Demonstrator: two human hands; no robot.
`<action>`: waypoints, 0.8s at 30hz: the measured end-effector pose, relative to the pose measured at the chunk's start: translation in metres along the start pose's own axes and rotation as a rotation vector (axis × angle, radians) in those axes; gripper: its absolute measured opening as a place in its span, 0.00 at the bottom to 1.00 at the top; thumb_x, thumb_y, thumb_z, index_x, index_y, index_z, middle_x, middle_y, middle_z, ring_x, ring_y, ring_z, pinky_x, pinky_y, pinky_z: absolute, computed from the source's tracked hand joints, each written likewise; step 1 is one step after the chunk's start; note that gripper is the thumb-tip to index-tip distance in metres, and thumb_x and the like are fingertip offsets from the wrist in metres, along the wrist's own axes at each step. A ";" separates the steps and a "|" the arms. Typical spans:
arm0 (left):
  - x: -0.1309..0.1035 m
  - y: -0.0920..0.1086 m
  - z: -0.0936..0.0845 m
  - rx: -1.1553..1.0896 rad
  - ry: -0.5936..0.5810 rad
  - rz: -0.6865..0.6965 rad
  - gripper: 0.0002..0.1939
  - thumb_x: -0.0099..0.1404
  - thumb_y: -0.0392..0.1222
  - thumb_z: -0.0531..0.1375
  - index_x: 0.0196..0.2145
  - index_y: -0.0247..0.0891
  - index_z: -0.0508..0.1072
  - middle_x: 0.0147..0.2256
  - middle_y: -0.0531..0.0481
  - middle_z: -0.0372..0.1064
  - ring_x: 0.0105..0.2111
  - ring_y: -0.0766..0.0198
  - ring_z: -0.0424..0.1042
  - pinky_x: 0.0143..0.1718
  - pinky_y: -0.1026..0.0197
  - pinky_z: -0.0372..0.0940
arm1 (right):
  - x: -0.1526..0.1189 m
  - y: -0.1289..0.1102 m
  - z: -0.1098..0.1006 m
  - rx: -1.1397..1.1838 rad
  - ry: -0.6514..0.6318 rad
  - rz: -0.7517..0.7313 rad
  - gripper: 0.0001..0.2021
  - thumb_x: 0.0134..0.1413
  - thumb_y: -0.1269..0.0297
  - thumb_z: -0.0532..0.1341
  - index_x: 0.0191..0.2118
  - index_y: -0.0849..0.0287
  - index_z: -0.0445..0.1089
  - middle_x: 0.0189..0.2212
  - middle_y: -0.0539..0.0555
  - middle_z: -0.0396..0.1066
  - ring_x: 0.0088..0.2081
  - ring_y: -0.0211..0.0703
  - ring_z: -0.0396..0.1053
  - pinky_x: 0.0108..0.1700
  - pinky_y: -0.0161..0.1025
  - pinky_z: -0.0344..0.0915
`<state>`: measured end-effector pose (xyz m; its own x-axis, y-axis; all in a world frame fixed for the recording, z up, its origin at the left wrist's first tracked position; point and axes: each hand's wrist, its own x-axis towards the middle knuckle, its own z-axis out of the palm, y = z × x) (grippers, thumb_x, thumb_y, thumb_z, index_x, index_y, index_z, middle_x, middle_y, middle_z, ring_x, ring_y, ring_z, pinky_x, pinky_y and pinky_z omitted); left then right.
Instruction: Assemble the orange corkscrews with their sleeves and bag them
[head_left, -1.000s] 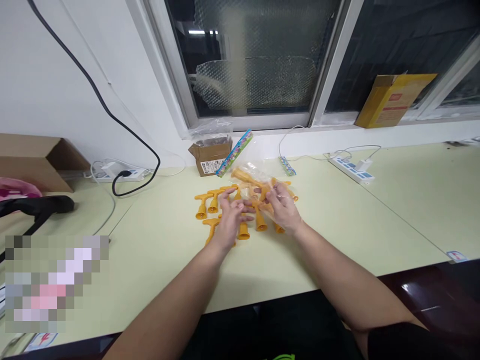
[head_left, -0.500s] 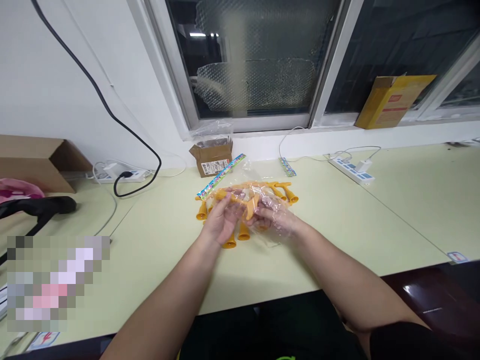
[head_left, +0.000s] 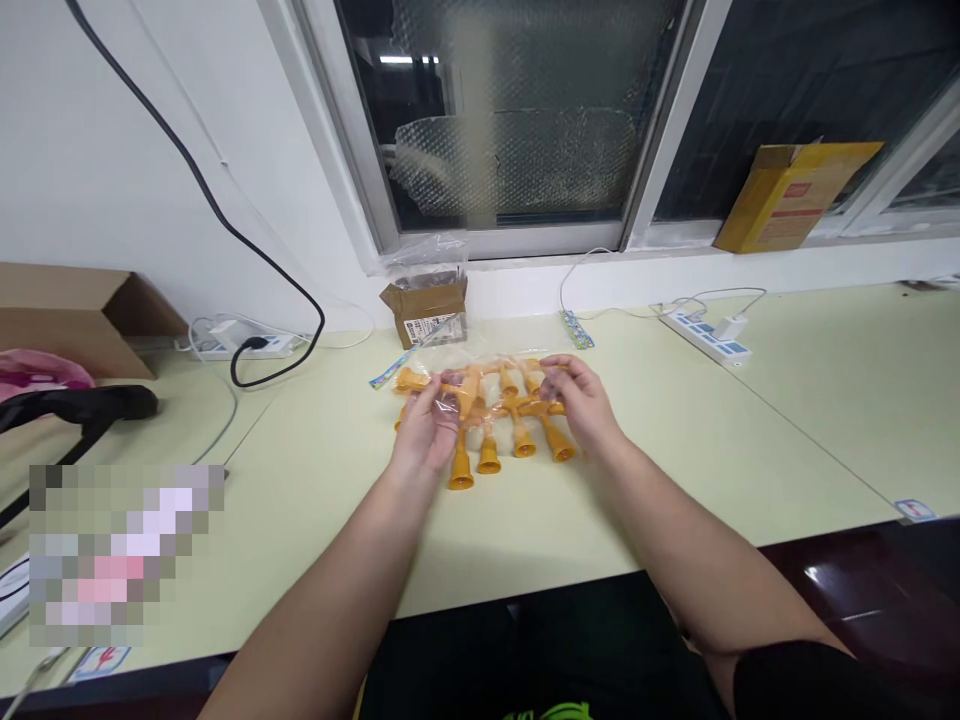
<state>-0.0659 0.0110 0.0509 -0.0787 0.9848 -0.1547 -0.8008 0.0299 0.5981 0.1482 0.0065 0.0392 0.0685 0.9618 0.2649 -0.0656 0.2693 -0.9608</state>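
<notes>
My left hand (head_left: pixel 427 430) is closed on a clear plastic bag (head_left: pixel 435 357) with an orange piece (head_left: pixel 471 392) inside it. The bag has a blue patterned header strip (head_left: pixel 391 368) at its left. To the right, my right hand (head_left: pixel 581 400) has its fingers closed at the right edge of the orange parts; what it grips, if anything, is too small to make out. Several orange horn-shaped parts (head_left: pixel 523 440) lie on the table below and between both hands, their flared ends toward me.
On the pale green table (head_left: pixel 315 540) a small cardboard box (head_left: pixel 426 308) stands by the wall. A patterned strip (head_left: pixel 577 330) and a power strip (head_left: pixel 705 338) lie right of it. A larger carton (head_left: pixel 56 310) and black cable (head_left: pixel 217 205) are at left.
My right hand has come out from the bag and moved right and slightly up. The header strip has swung down to the left, uncovering more orange parts.
</notes>
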 end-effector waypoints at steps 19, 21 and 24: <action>0.010 0.014 -0.012 -0.029 0.048 -0.123 0.22 0.77 0.50 0.49 0.51 0.29 0.72 0.44 0.36 0.78 0.45 0.52 0.81 0.42 0.54 0.78 | 0.017 0.000 -0.089 -0.913 -0.322 0.559 0.14 0.35 0.69 0.71 0.33 0.57 0.71 0.24 0.48 0.71 0.23 0.38 0.65 0.26 0.36 0.59; 0.009 0.013 -0.011 -0.036 0.050 -0.122 0.22 0.76 0.51 0.49 0.51 0.29 0.72 0.42 0.36 0.78 0.42 0.52 0.81 0.40 0.53 0.78 | 0.015 -0.012 -0.098 -0.684 -0.426 0.522 0.17 0.37 0.68 0.71 0.38 0.57 0.71 0.24 0.46 0.70 0.23 0.36 0.63 0.25 0.34 0.57; 0.007 0.013 -0.009 -0.035 0.052 -0.122 0.25 0.76 0.51 0.48 0.50 0.26 0.73 0.42 0.35 0.78 0.40 0.52 0.81 0.39 0.53 0.77 | 0.014 -0.033 -0.100 -0.267 -0.437 0.319 0.25 0.44 0.63 0.71 0.50 0.53 0.66 0.27 0.45 0.70 0.25 0.35 0.64 0.25 0.32 0.57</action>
<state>-0.0819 0.0170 0.0506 -0.0093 0.9639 -0.2661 -0.8264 0.1424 0.5447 0.2507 0.0058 0.0668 -0.3321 0.9394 -0.0848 0.2408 -0.0024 -0.9706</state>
